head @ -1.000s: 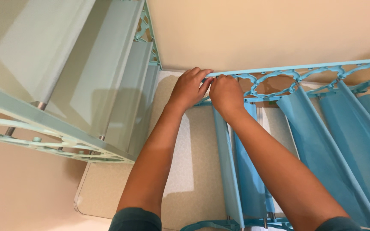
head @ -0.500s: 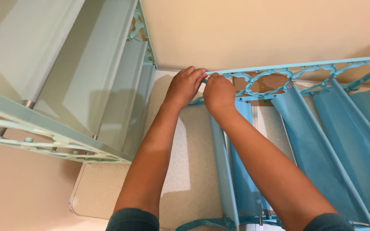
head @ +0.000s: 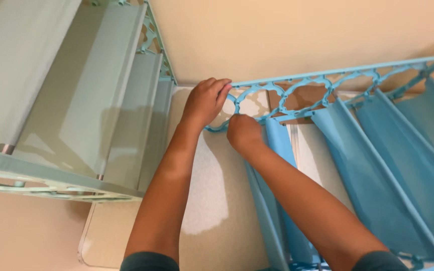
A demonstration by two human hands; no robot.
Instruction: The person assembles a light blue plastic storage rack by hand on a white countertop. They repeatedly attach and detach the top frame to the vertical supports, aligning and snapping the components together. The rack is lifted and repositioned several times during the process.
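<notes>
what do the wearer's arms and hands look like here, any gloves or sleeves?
No gloves: left hand and right hand are bare, forearms uncovered. Dark grey-green short sleeves show only at the bottom edge. No watch, rings or markings visible.

Open floor [head: 212, 200] between the pale green rack [head: 76, 100] on the left and the blue rack [head: 377, 165] on the right, crossed only by both forearms. Blocked above by the wall [head: 287, 40]; narrow gaps between the blue fabric shelves [head: 403, 155].
</notes>
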